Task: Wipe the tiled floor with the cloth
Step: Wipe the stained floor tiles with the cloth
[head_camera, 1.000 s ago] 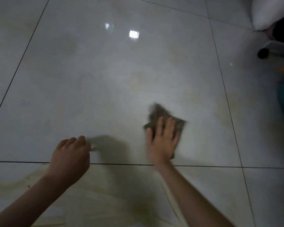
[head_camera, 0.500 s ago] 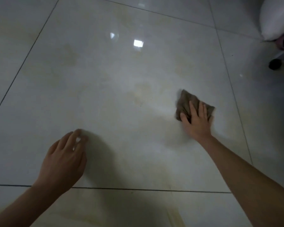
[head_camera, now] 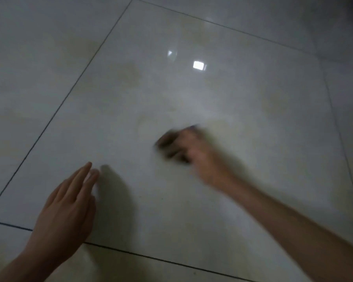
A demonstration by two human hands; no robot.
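Head view puts the cloth — a dark brownish rag, smeared by motion blur — on the large central tile of the tiled floor, a little right of the tile's middle and under the front of the right hand. The blur suggests a stroke is under way, so I judge the wiping to be mid-course rather than starting or finished.

How much is done is hard to read. The central tile is glossy and throws back a bright light reflection. Faint yellowish patches show on its far part and close around the cloth, and I cannot tell whether they are dirt or the tile's own pattern. The near strip beyond the dark grout line also looks yellowish, and the tiles to the left and far right give no sign either way. By my reading, a good part of the floor in view is left to cover.

The right arm reaches in from the lower right, forearm stretched and the hand low over the cloth. The hand is too blurred to tell whether its fingers lie flat on the rag or curl into it.

The left hand comes in from the lower left, palm down, its fingers straight, close together and holding nothing. It sits low over the tile's near-left part, well apart from the cloth, with its shadow just beside it — whether the fingertips touch the floor I cannot tell.
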